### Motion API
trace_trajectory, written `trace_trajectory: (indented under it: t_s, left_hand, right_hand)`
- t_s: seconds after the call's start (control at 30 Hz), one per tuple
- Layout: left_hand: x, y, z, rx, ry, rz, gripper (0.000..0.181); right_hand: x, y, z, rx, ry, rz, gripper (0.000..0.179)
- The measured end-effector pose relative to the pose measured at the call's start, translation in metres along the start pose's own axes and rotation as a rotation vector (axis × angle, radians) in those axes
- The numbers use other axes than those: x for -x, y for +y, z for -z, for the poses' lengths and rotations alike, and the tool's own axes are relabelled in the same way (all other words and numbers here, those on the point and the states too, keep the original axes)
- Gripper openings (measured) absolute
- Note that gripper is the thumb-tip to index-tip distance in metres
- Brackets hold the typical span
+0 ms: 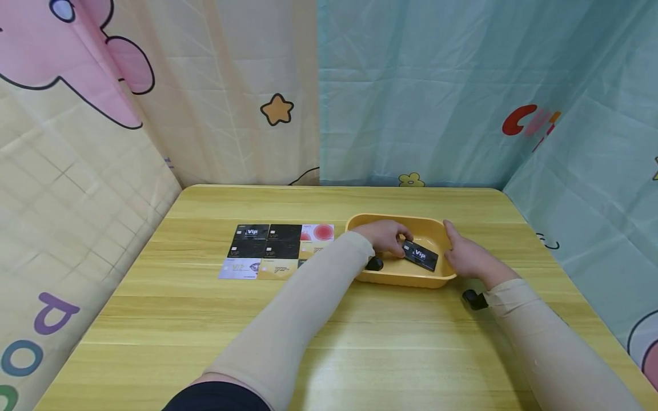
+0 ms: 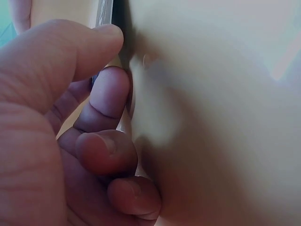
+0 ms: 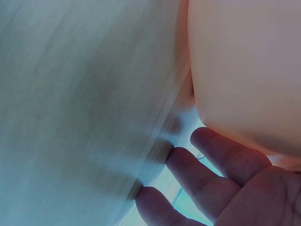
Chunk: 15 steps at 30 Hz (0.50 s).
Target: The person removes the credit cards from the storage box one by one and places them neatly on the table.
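A yellow plastic basket [image 1: 401, 279] stands on the wooden table. Inside it, my left hand [image 1: 382, 236] pinches a black card [image 1: 420, 256] marked "Vip" near its left end. The card [image 2: 104, 14] appears edge-on in the left wrist view, by the thumb and index finger. My right hand [image 1: 470, 260] holds the basket's right end by the rim, its index finger stretched along the outside. In the right wrist view several fingers [image 3: 202, 183] reach below the basket wall [image 3: 249, 70], close to the tabletop.
Left of the basket, cards lie edge to edge in rows: black cards [image 1: 247, 249], a red-and-white card [image 1: 317, 232], a pale purple card [image 1: 239, 269] and a cream card [image 1: 277, 269]. My left forearm partly covers the rightmost ones. Printed curtains [image 1: 411, 85] hang behind the table.
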State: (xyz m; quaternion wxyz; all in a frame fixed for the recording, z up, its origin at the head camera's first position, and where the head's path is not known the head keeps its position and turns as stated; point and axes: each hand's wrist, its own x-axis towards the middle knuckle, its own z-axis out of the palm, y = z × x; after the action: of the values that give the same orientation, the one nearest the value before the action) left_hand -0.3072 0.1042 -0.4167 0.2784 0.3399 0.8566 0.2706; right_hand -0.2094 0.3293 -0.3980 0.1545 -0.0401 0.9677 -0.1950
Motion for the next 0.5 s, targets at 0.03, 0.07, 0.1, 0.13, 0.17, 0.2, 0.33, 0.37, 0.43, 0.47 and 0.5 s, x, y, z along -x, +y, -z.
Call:
trace_trajectory:
  t_s: [0.03, 0.07, 0.1, 0.13, 0.17, 0.2, 0.33, 0.37, 0.43, 0.47, 0.5]
  left_hand:
    - [-0.0001, -0.0001, -0.0001, 0.002, 0.000, 0.002, 0.047]
    - [-0.0002, -0.0003, -0.0001, 0.001, 0.000, 0.003, 0.047]
    - [-0.0003, -0.0004, -0.0002, 0.001, 0.000, 0.004, 0.047]
    - [-0.0003, -0.0005, -0.0002, 0.002, 0.000, 0.004, 0.047]
    - [-0.0001, -0.0005, -0.0004, 0.001, 0.000, 0.004, 0.048]
    - [0.0001, -0.0003, -0.0003, 0.000, 0.001, 0.004, 0.048]
    - [0.0021, 0.0011, -0.0001, -0.005, 0.004, 0.005, 0.048]
    - [0.0028, 0.0016, 0.0000, -0.005, 0.004, 0.006, 0.048]
    - [0.0040, 0.0025, 0.0003, -0.007, 0.007, 0.005, 0.048]
    - [0.0046, 0.0029, 0.0003, -0.007, 0.007, 0.004, 0.048]
    - [0.0051, 0.0032, 0.0004, -0.007, 0.009, 0.003, 0.048]
  right_hand:
    - [-0.0001, -0.0001, 0.0000, 0.000, 0.000, -0.001, 0.075]
    - [-0.0001, -0.0003, 0.0000, 0.000, 0.000, -0.003, 0.075]
    - [-0.0001, -0.0005, 0.0000, -0.002, -0.001, -0.005, 0.075]
    - [-0.0001, -0.0006, 0.0000, -0.004, -0.001, -0.007, 0.075]
    - [0.0003, -0.0011, 0.0000, -0.006, -0.002, -0.010, 0.075]
    - [0.0004, -0.0012, 0.0000, -0.007, -0.001, -0.010, 0.075]
    - [0.0012, -0.0015, -0.0001, -0.007, 0.009, -0.001, 0.074]
    - [0.0015, -0.0018, -0.0001, -0.008, 0.011, 0.002, 0.074]
    - [0.0018, -0.0019, -0.0001, -0.007, 0.017, 0.009, 0.073]
    - [0.0019, -0.0020, 0.0000, -0.008, 0.018, 0.010, 0.073]
    - [0.0021, -0.0023, -0.0001, -0.008, 0.020, 0.011, 0.073]
